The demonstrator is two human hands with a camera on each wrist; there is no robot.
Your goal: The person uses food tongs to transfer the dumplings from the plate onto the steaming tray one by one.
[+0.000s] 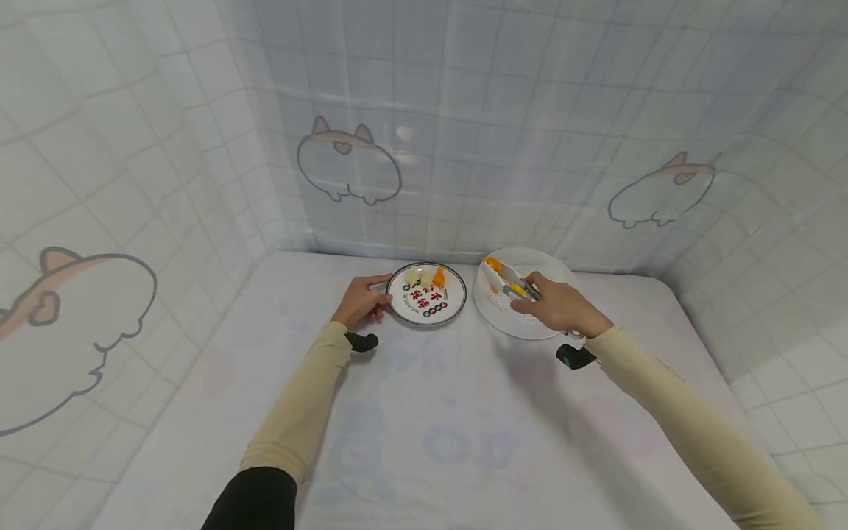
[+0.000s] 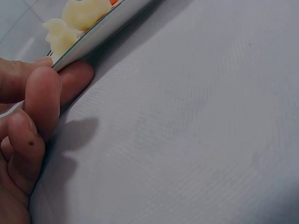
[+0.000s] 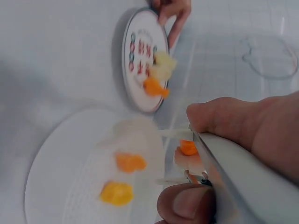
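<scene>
Fingers (image 2: 44, 100) of the left hand (image 1: 360, 300) curl round the rim of the printed plate (image 1: 427, 294) on the table (image 1: 424, 412); the left wrist view cuts off most of that plate. Pale and orange food pieces (image 1: 425, 278) lie on it. Further right, the right hand (image 1: 562, 305) grips tongs (image 1: 506, 278) over the white plate (image 1: 523, 324), an orange piece (image 3: 188, 147) between the tips, partly hidden by the thumb and blurred.
</scene>
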